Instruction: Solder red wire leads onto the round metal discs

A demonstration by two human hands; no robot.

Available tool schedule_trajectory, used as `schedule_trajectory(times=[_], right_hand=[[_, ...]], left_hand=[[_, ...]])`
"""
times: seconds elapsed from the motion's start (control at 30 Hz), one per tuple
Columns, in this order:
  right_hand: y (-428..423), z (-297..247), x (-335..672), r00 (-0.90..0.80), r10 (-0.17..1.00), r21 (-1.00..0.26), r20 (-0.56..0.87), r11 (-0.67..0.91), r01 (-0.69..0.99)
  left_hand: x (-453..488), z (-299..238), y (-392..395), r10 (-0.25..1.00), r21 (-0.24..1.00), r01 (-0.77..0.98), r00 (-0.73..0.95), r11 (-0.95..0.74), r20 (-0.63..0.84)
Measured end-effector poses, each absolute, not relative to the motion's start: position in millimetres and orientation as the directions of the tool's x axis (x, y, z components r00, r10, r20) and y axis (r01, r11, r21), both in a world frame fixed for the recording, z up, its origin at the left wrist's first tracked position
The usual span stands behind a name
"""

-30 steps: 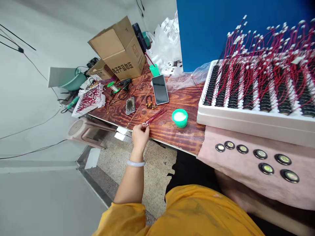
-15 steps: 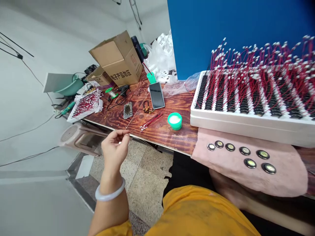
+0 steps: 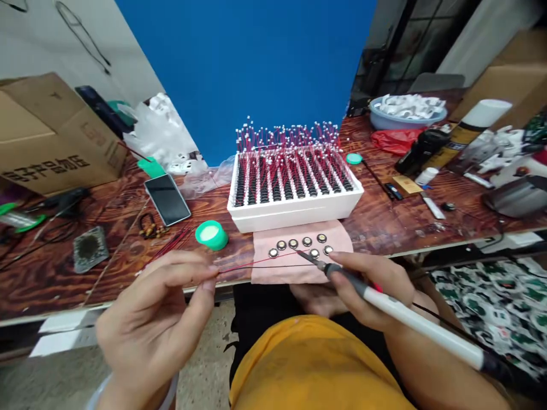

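Observation:
My left hand [image 3: 156,307] pinches a thin red and black wire pair [image 3: 260,263] between thumb and fingers, the wire stretching right toward the discs. My right hand [image 3: 370,287] grips a white-handled soldering iron [image 3: 401,316], its tip [image 3: 305,256] just above the small round discs [image 3: 299,246] lying on a pink cloth [image 3: 265,267] at the table's front edge. Behind the cloth stands a white foam tray [image 3: 294,212] packed with black parts and upright red wires.
A green pot [image 3: 211,234], a bundle of red wires [image 3: 171,246], a phone [image 3: 167,199] and beads lie left on the wooden table [image 3: 51,279]. A cardboard box [image 3: 47,136] stands far left. Bottles, a bowl [image 3: 405,111] and tools crowd the right. A blue panel rises behind.
The view swung right from the table's left end to the foam tray. My left hand came over with a wire pair in its fingers. My right hand with the iron came into view.

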State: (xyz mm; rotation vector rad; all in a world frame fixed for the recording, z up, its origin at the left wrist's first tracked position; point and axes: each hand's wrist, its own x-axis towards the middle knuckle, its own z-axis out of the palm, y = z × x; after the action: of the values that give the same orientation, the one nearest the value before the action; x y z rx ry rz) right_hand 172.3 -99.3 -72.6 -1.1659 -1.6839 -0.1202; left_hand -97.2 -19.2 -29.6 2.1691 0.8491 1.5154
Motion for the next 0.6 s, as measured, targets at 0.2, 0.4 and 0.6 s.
schedule_trajectory(times=[0.2,0.4,0.6], right_hand=[[-97,-68,166,-0.032,0.635,-0.442,0.772,0.572,0.691],[-93,-75,163,-0.074,0.644,-0.428,0.761,0.585,0.689],[-89,-70,159,-0.064,0.663,-0.502,0.746,0.622,0.600]], left_hand=[[-95,-23,-20,0.622,0.583,0.221,0.339,-0.782,0.705],[-97,-21,-27,0.599,0.582,0.184,0.423,-0.792,0.680],[-97,-41,-20,0.671,0.736,-0.076,0.355,-0.673,0.651]])
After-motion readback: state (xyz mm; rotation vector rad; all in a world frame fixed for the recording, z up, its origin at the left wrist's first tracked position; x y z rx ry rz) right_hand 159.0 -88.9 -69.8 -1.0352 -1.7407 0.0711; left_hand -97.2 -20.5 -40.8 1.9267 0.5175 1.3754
